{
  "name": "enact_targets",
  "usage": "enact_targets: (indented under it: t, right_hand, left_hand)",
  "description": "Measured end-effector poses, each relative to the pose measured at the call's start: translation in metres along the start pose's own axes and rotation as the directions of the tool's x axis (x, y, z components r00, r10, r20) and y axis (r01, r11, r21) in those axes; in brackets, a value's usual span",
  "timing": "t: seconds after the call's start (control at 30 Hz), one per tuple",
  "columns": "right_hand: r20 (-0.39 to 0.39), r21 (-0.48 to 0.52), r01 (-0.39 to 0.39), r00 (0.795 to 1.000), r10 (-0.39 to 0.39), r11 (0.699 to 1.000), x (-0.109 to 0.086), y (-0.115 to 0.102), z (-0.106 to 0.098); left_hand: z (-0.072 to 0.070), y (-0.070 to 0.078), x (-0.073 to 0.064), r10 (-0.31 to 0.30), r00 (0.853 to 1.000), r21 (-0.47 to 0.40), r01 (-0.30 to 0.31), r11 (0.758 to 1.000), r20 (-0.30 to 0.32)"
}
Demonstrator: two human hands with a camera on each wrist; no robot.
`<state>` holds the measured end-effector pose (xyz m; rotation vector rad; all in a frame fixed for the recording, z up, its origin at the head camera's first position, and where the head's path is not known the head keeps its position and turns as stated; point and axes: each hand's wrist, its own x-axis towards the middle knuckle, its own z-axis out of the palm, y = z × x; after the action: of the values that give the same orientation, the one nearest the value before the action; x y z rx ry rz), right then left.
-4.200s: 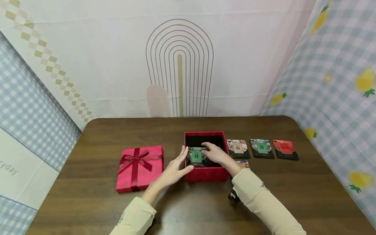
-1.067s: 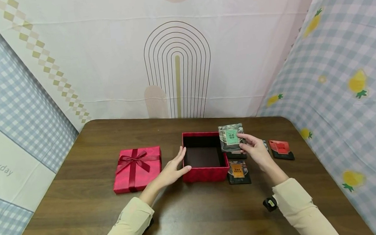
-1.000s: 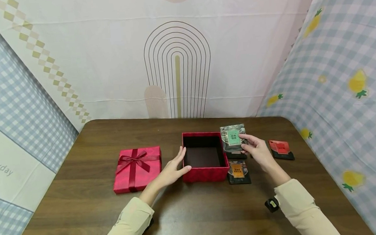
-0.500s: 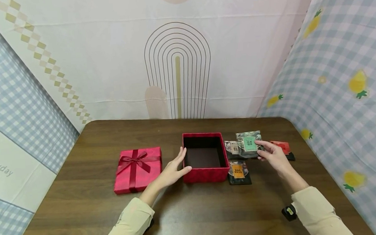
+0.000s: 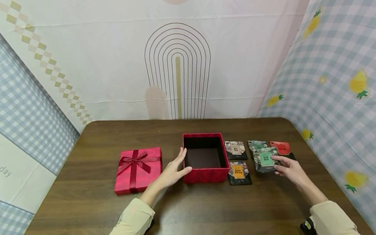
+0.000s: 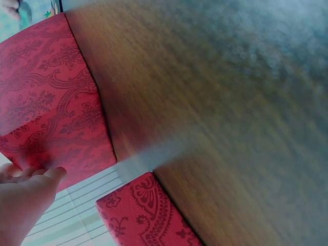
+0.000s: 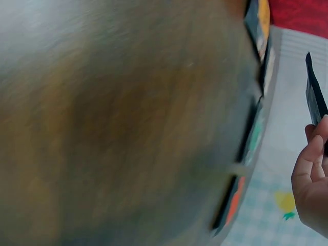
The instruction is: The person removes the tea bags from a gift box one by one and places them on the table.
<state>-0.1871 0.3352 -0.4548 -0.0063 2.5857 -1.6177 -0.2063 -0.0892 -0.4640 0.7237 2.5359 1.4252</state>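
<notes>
My right hand [image 5: 291,170] pinches a green-labelled sachet [image 5: 262,160] by its right edge, between thumb and fingers. In the right wrist view this held sachet [image 7: 314,97] appears edge-on, raised off the table. Behind it in the head view lies another green-labelled sachet [image 5: 255,144], partly covered. My left hand [image 5: 172,173] rests with straight fingers against the left wall of a red gift box [image 5: 206,175], whose dark inside faces up. From the left wrist view, the fingertips touch the patterned red side [image 6: 56,97] of the box.
The box lid [image 5: 138,171] with a dark red bow lies left of my left hand. Right of the box lie a beige-labelled sachet [image 5: 236,149], an orange-labelled sachet [image 5: 238,172] and a red-labelled sachet [image 5: 280,147]. All are on a brown wooden table [image 5: 194,217] before a curtain.
Earlier the green-labelled sachet was in the box; my right hand has lifted it out and carried it rightward past the beige-labelled sachet, then nearer to me. My left hand has stayed at the box.
</notes>
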Motion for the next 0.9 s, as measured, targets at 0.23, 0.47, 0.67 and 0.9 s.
enact_targets:
  t: [0.23, 0.47, 0.67, 0.9]
  right_hand:
    - [0.070, -0.033, -0.070, 0.995, 0.073, 0.997, -0.008, 0.016, -0.006]
    - [0.152, -0.078, -0.107, 0.981, 0.118, 0.991, -0.007, 0.027, -0.003]
    - [0.129, -0.233, -0.072, 0.986, 0.104, 0.970, -0.006, 0.032, 0.001]
    - [0.072, -0.466, 0.014, 0.997, 0.022, 0.884, -0.006, 0.033, 0.003]
  left_hand:
    - [0.000, -0.001, -0.004, 0.070, 0.997, -0.004, -0.070, 0.998, -0.017]
    - [0.000, -0.001, -0.002, 0.015, 1.000, -0.002, -0.015, 1.000, -0.006]
    - [0.000, 0.001, -0.001, -0.014, 1.000, 0.012, 0.014, 1.000, 0.009]
    - [-0.001, 0.002, -0.001, -0.018, 1.000, 0.002, 0.018, 1.000, 0.007]
